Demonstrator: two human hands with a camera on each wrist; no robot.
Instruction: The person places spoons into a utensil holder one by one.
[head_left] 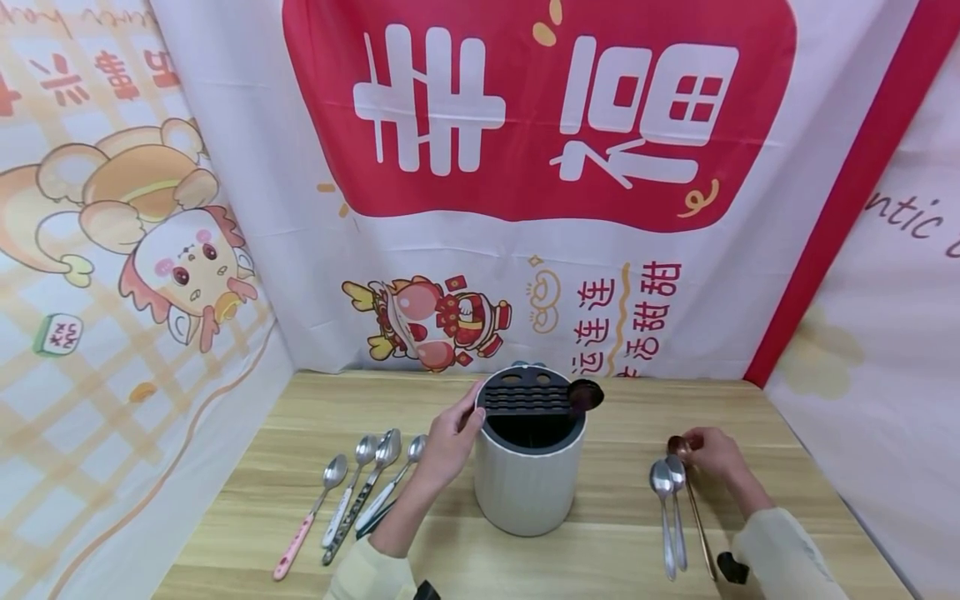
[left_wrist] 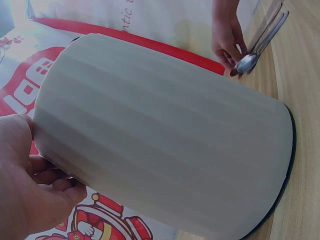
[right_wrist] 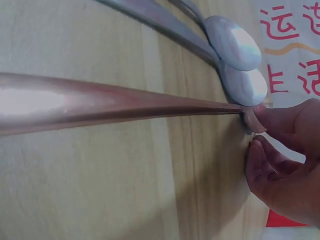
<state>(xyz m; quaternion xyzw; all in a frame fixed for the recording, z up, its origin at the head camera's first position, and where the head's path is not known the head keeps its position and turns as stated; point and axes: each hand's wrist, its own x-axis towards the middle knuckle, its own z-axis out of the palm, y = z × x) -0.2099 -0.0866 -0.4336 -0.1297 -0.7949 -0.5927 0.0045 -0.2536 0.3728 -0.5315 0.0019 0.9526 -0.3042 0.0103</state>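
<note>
A cream ribbed utensil holder with a dark slotted lid stands upright on the table. My left hand grips its upper left side, thumb toward the front; the left wrist view shows the curled fingers against the wall. A dark spoon sticks up from the holder's right edge. Over on the right, my right hand pinches the bowl of a copper-coloured spoon, whose long handle slants toward the table's front. Two silver spoons lie right beside it, bowls overlapping.
Several spoons with pink, white and patterned handles lie left of the holder, partly behind my left forearm. A printed cloth hangs behind the wooden table, with more cloth at both sides.
</note>
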